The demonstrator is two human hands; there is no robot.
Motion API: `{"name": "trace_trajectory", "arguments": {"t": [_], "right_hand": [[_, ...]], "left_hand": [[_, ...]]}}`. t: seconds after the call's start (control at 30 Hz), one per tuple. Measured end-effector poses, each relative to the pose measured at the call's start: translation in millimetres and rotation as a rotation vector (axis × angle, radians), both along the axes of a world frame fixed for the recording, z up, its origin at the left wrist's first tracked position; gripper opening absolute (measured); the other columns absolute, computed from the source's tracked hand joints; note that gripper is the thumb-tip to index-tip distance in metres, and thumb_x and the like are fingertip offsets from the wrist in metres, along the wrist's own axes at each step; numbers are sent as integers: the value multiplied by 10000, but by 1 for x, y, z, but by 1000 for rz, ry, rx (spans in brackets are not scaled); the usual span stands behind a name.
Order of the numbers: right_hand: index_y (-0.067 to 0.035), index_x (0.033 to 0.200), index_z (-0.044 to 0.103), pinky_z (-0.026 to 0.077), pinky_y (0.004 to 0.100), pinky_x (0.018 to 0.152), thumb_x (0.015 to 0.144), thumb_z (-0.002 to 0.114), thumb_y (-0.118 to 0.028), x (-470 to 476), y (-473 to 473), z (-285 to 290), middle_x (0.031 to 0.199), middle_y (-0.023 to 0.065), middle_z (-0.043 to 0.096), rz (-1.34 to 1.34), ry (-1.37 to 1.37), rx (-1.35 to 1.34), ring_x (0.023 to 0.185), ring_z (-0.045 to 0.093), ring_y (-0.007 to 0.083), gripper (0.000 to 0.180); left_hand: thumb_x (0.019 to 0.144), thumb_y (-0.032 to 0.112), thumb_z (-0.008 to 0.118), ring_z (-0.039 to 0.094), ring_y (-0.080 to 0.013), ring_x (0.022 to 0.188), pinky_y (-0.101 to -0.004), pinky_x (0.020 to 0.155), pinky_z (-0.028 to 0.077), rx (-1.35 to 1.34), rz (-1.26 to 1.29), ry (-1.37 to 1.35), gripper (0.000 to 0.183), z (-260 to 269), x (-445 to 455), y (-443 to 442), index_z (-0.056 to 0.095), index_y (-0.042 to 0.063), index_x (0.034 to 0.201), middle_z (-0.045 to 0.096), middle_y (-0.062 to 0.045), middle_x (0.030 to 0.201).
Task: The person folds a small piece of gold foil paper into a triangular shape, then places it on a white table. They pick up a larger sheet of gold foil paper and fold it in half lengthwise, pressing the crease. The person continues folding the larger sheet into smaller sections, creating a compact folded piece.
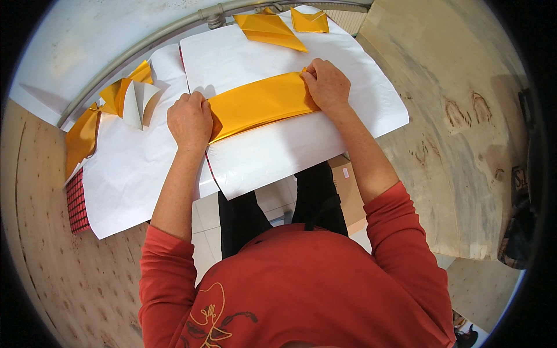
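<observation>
A long folded strip of shiny gold paper (261, 102) lies over white paper sheets (270, 139) in front of me. At its left end my left hand (190, 117) grips the strip, the fingers curled over the edge. My right hand (327, 85) pinches the upper right corner between thumb and curled fingers. Along the lower edge of the strip several layers show. Beyond it are a folded gold paper piece (272, 31) and a smaller gold one (310, 21).
More folded gold paper, one piece with a white inner side (138, 102), sits at the left. A metal pipe (165, 37) runs behind, along the wall. Wooden boards flank both sides (435, 130). A red-and-black checked edge (78, 202) shows at lower left.
</observation>
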State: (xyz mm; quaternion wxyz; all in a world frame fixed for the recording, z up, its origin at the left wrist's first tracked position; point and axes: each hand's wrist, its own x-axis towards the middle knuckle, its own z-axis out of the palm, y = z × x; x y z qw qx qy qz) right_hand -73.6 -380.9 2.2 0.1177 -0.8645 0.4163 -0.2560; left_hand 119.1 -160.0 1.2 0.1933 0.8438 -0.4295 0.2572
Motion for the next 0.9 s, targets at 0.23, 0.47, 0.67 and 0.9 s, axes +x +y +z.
{"name": "trace_trajectory", "arguments": {"t": [0.23,0.47,0.67,0.9], "right_hand": [[-131,917,650,515,400,761,887,685,-280,-1,0,0,932,70,667,9,-24,25,895,655,269,157],[-117,1062,643,516,371,773,894,694,-292,-1,2,1,947,40,684,-24,-56,34,908,664,225,248],[-106,1172,621,525,368,809,874,731,-268,-3,4,5,1054,69,668,-48,-35,72,970,659,234,356],[-124,1084,628,511,371,813,817,786,-274,-3,1,0,1024,61,640,-47,-55,-117,943,639,230,345]], "left_hand": [[858,134,663,606,-260,728,-387,730,463,-17,-20,13,117,0,1,0,658,61,767,626,-85,736],[866,132,661,604,-245,731,-381,763,449,-6,-18,-1,113,2,-1,0,659,64,775,624,-80,735],[870,134,659,604,-234,730,-374,780,448,3,-13,8,110,1,0,1,660,67,782,623,-75,739],[876,135,657,607,-232,737,-372,797,447,9,-14,-3,111,1,0,0,666,63,791,626,-73,744]]}}
